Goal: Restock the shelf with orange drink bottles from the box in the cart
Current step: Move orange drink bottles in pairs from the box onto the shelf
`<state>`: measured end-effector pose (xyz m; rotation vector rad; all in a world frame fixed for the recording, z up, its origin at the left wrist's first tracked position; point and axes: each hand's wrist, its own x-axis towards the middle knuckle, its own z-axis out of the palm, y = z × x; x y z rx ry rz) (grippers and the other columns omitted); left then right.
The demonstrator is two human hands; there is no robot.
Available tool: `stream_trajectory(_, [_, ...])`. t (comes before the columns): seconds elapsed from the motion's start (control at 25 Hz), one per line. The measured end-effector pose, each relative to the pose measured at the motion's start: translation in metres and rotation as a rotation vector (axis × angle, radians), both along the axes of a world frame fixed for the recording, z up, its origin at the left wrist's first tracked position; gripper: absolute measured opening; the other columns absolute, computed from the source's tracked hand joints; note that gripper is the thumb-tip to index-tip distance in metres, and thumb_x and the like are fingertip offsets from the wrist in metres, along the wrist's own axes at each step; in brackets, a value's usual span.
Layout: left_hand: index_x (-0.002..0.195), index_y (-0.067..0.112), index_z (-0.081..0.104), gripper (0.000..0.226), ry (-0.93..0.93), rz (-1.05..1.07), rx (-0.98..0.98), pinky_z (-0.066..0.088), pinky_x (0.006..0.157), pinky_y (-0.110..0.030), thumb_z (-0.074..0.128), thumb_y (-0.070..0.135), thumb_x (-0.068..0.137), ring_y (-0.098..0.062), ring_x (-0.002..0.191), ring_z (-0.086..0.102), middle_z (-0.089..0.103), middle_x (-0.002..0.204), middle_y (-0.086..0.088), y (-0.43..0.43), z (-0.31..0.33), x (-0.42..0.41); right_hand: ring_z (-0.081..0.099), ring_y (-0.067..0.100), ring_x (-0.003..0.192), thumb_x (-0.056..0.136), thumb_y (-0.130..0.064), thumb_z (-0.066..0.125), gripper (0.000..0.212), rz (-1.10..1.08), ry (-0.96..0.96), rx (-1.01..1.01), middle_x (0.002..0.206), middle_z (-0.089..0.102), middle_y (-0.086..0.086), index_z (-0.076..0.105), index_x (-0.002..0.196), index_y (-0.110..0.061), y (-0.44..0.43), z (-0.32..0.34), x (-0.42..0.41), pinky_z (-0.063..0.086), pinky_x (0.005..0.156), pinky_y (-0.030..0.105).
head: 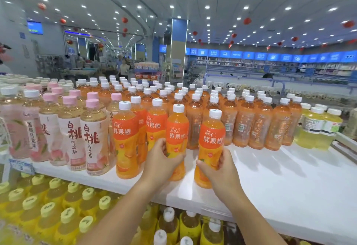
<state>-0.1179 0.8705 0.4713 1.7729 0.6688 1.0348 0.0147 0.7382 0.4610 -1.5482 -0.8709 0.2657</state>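
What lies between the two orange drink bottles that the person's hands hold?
In the head view, only a bare strip of white shelf separates the left-hand bottle from the right-hand bottle.

Supermarket: stocked drink shelf (270, 177), aisle signs (270, 56).

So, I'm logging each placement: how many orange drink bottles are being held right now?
2. The left-hand bottle is upright beside the front row, gripped by the left hand; the right-hand bottle is upright further right, gripped by the right hand, over the white shelf.

2 bare forearms (119, 212) show, with bare left hand (161, 160) and right hand (219, 169).
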Motion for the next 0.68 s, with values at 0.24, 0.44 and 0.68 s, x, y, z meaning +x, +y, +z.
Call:
stream_trajectory(0.24, [0.113, 0.038, 0.065, 0.03, 0.052, 0.083, 0.146, 0.057, 0.084, -0.028, 0.076, 0.032, 0.085, -0.001, 0.098, 0.066, 0.071, 0.102, 0.019, -0.005, -0.035, -0.001, 0.065, -0.007, 0.093, 0.084, -0.026, 0.078, 0.034, -0.027, -0.04, -0.085, 0.105, 0.072, -0.019, 0.064, 0.113, -0.036, -0.01, -0.013, 0.003, 0.05, 0.069, 0.011])
stream_trajectory(0.44, [0.122, 0.029, 0.05, 0.039, 0.08, 0.099, 0.123, 0.044, 0.067, -0.01, 0.073, 0.024, 0.091, 0.007, 0.084, 0.058, 0.061, 0.099, 0.023, -0.004, -0.027, 0.013, 0.064, -0.012, 0.09, 0.086, -0.019, 0.077, 0.031, -0.036, -0.048, -0.076, 0.1, 0.074, -0.017, 0.066, 0.113, -0.028, 0.007, -0.011, 0.007, 0.051, 0.067, 0.005])
stream_trajectory(0.68, [0.118, 0.028, 0.06, 0.029, 0.089, 0.143, 0.284, 0.046, 0.084, -0.019, 0.071, 0.022, 0.092, -0.001, 0.098, 0.06, 0.067, 0.106, 0.016, 0.0, -0.03, 0.02, 0.064, -0.012, 0.092, 0.086, -0.025, 0.077, 0.035, -0.039, -0.051, -0.067, 0.104, 0.074, -0.016, 0.065, 0.118, -0.027, 0.021, -0.014, 0.013, 0.051, 0.068, 0.006])
